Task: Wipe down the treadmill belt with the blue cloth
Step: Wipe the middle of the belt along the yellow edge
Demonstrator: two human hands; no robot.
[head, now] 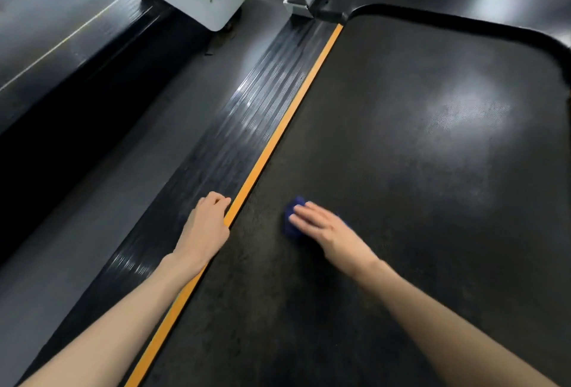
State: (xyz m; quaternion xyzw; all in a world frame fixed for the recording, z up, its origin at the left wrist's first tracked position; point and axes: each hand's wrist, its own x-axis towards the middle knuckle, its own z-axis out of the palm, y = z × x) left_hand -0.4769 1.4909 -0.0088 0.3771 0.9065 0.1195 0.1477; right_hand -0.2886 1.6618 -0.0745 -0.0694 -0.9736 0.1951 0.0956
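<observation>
R hand (327, 229), fingers flat, presses blue cloth (292, 216) on belt (417, 170) to wipe; L hand (205, 226), fingers curled, braces on side rail (234, 127).

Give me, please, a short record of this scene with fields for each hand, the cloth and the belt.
left hand: rests on the ribbed side rail, fingers bent at the orange strip
right hand: straight fingers press the blue cloth
blue cloth: bunched, on the treadmill belt, mostly under the right hand
treadmill belt: dark, with a bright glare patch farther ahead
</observation>
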